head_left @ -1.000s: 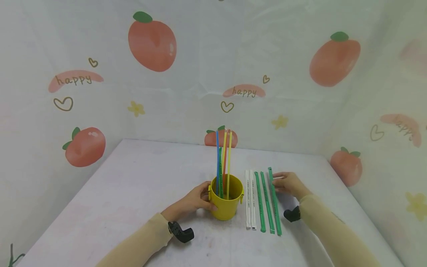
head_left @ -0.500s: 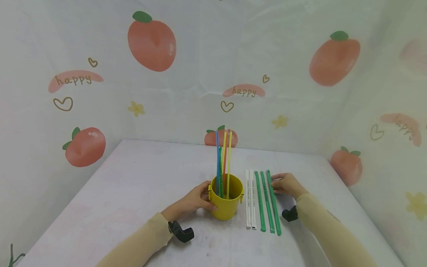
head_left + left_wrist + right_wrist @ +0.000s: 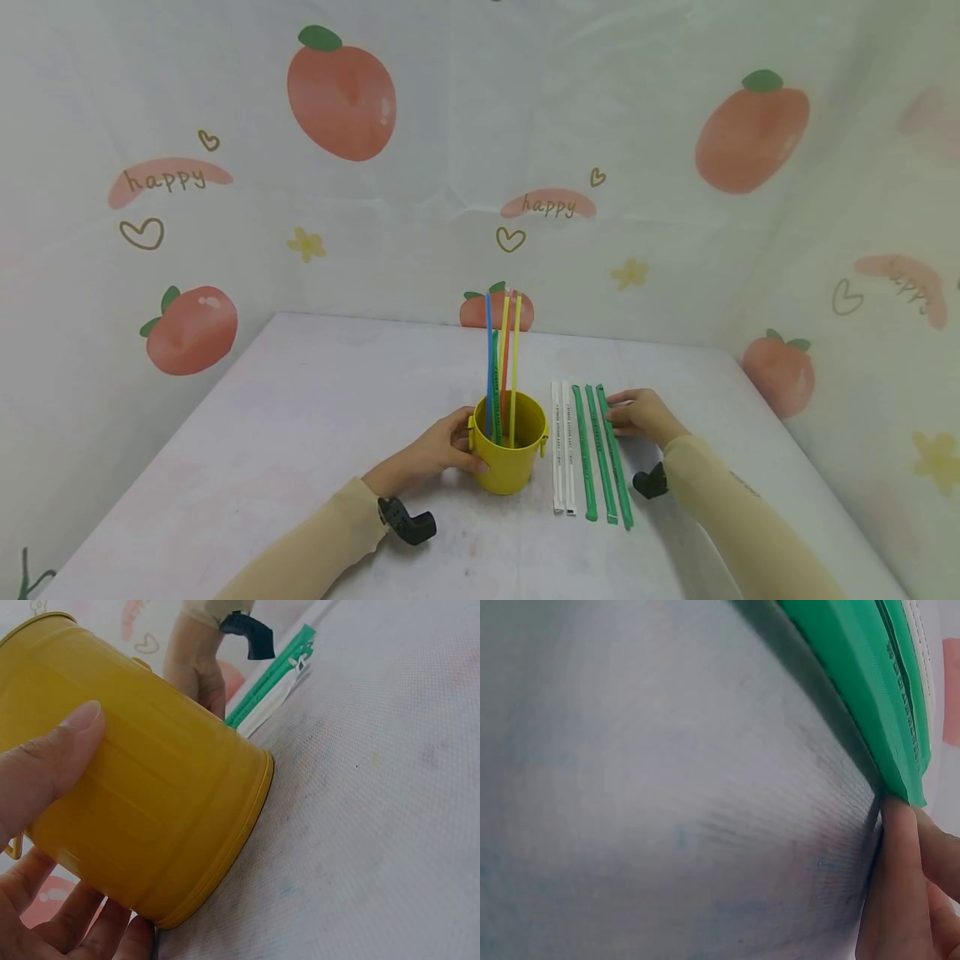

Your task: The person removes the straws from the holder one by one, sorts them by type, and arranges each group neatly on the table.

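Note:
My left hand (image 3: 442, 454) grips the side of a yellow bucket (image 3: 506, 471), which stands upright on the table; thumb and fingers go round its wall in the left wrist view. Several straws (image 3: 515, 350), blue, yellow, red and one in a green wrapper, lean in the bucket. To its right lie two white-wrapped straws (image 3: 557, 450) and three green ones side by side. At the far end of the rightmost green-wrapped straw (image 3: 617, 467), my right hand (image 3: 645, 417) pinches its edge between thumb and finger, the straw lying along the table.
A white cloth covers the table (image 3: 337, 367). Behind it and at both sides hangs a white curtain (image 3: 420, 200) printed with fruit, hearts and "happy". Black wrist cameras (image 3: 408, 523) sit at both sleeves.
My right hand has shifted slightly left, and the far end of the rightmost green-wrapped straw has come closer to its neighbour. The left hand and the bucket have stayed still.

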### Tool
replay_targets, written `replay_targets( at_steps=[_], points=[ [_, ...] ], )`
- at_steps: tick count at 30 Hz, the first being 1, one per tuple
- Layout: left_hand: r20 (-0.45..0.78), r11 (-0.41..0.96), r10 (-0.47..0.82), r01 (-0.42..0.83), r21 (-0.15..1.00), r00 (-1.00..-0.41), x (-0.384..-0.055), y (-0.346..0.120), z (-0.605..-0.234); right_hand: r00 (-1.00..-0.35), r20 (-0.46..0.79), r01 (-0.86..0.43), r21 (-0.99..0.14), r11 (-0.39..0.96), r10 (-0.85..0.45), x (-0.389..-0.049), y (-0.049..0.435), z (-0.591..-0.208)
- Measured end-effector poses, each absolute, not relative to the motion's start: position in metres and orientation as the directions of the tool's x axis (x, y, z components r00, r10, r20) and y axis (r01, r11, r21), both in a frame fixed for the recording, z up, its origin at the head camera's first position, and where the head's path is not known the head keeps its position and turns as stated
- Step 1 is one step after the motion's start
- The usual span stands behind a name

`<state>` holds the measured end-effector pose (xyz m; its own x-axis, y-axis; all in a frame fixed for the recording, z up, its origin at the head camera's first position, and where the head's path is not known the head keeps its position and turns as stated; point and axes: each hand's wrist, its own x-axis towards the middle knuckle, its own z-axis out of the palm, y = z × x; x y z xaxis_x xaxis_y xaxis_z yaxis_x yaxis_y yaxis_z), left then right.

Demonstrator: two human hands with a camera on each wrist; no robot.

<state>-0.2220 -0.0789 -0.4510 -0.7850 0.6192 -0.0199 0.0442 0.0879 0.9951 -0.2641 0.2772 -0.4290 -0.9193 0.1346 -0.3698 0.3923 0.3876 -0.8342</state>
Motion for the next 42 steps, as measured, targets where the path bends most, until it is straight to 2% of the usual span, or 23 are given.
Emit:
replay_targets(
  at_steps=[20, 37, 42],
  points=[
    [-0.037, 0.093, 0.609, 0.024, 0.995, -0.793, -0.219, -0.081, -0.448, -0.914, -0.375, 0.404, -0.800, 0.444, 0.155, -0.270, 0.280, -0.435],
    [-0.030, 0.099, 0.612, 0.038, 0.994, -0.791, -0.220, -0.079, -0.450, -0.916, -0.385, 0.398, -0.829, 0.393, 0.115, -0.263, 0.283, -0.430],
    [-0.036, 0.099, 0.611, 0.031, 0.995, -0.791, -0.221, -0.079, -0.451, -0.919, -0.386, 0.380, -0.818, 0.431, 0.078, -0.262, 0.287, -0.423]
  ],
)
